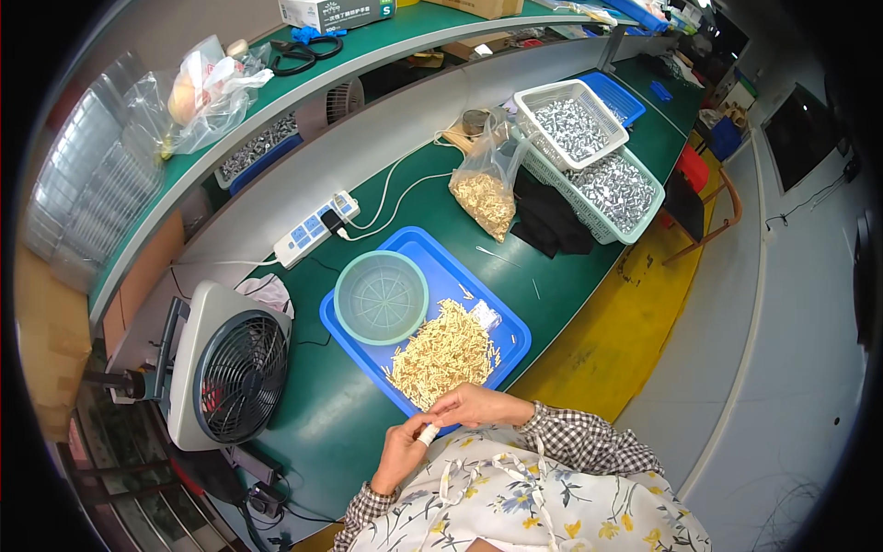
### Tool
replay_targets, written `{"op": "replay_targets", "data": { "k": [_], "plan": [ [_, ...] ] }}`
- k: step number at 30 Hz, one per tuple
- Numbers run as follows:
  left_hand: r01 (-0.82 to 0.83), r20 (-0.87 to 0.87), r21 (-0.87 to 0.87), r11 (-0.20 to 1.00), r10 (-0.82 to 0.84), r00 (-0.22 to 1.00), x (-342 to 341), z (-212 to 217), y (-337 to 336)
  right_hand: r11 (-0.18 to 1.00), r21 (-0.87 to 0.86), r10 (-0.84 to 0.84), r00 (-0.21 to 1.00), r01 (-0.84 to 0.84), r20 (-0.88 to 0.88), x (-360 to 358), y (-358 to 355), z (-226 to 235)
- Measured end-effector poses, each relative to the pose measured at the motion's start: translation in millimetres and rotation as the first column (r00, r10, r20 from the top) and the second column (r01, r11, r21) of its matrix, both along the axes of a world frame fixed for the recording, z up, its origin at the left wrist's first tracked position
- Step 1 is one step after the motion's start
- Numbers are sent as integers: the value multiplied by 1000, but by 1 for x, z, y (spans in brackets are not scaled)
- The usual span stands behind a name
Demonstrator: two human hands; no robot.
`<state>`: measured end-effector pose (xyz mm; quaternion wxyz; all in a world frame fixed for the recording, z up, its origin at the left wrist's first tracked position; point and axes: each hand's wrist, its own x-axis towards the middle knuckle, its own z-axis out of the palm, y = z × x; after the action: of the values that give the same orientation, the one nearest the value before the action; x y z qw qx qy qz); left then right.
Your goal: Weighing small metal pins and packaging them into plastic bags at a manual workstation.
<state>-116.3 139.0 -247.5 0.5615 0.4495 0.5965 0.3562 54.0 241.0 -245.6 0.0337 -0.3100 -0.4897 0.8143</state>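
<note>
My left hand point(401, 453) is closed at the near edge of the blue tray point(518, 342), with a white wrap point(428, 434) around what looks like one of its fingers. Fingertips of my right hand point(475, 405) pinch together right beside it, so the two hands meet. Whatever lies between them is too small or hidden to tell. Just beyond my hands, a heap of small brass-coloured pins point(444, 351) spreads over the tray. A round, pale green plastic basin point(381, 299) sits in the tray's far left part, and a crumpled clear wrapper point(485, 316) lies at the heap's right.
To the left stands a grey box fan point(237, 375); behind it lies a white power strip point(308, 235) with cables. Further back are a clear bag of brass pieces point(483, 202), black cloth point(552, 219) and baskets of silvery metal parts point(618, 190). A shelf point(207, 170) runs along the back.
</note>
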Motion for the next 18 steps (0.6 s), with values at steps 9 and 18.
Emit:
{"op": "replay_targets", "data": {
  "k": [9, 18],
  "plan": [
    [-232, -19, 236, 944, 243, 970, 18, 0, 8, 955, -201, -233, 971, 219, -46, 1, -2, -1],
    [-116, -226, 453, 884, 240, 944, 23, -11, 10, 855, -254, -482, 873, 452, -67, -11, -19, 0]
  ]
}}
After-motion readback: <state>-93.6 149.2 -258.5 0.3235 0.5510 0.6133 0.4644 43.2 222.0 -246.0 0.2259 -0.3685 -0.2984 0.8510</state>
